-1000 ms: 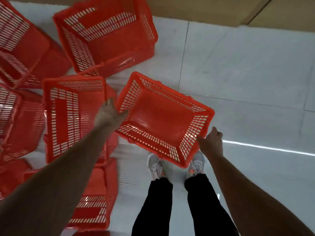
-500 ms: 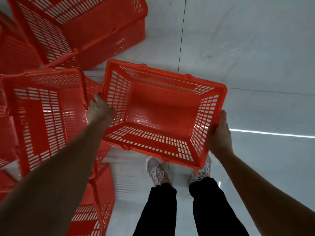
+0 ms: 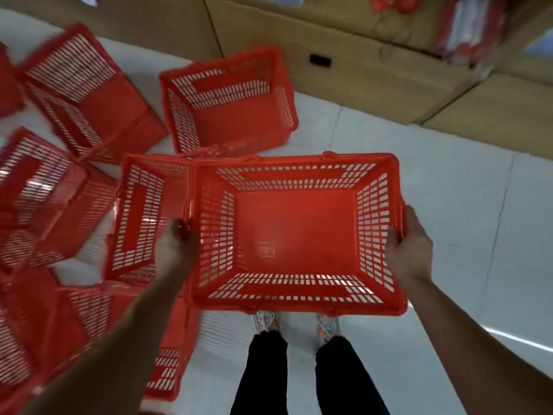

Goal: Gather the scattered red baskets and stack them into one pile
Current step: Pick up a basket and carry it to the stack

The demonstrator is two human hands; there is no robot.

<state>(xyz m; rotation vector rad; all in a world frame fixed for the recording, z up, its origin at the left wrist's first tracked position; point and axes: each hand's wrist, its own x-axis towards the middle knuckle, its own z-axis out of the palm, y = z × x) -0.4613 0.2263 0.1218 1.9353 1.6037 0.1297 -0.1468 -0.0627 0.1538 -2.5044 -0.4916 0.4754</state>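
Holding the red basket (image 3: 294,235) by its two short ends, you are carrying it level and mouth-up above the white floor (image 3: 449,205), directly over your shoes (image 3: 266,320). Your left hand (image 3: 176,253) is gripping the left rim with the fingers curled over it. Your right hand (image 3: 413,253) is gripping the right rim the same way, with the fingertips showing inside the wall.

The basket's long axis is running left to right between your hands. The neighbouring basket (image 3: 140,217) is lying just beside its left end, nearest your left hand, with its long axis running away from you, that is, crosswise to the held one. Nesting into it is therefore likely to call for a quarter turn and a shift to the left. Whether that neighbour is itself sitting in another basket cannot be determined.

The held basket is empty. It is showing slotted walls, a solid bottom and a thick rim, and its handles are lying folded down along the long sides.
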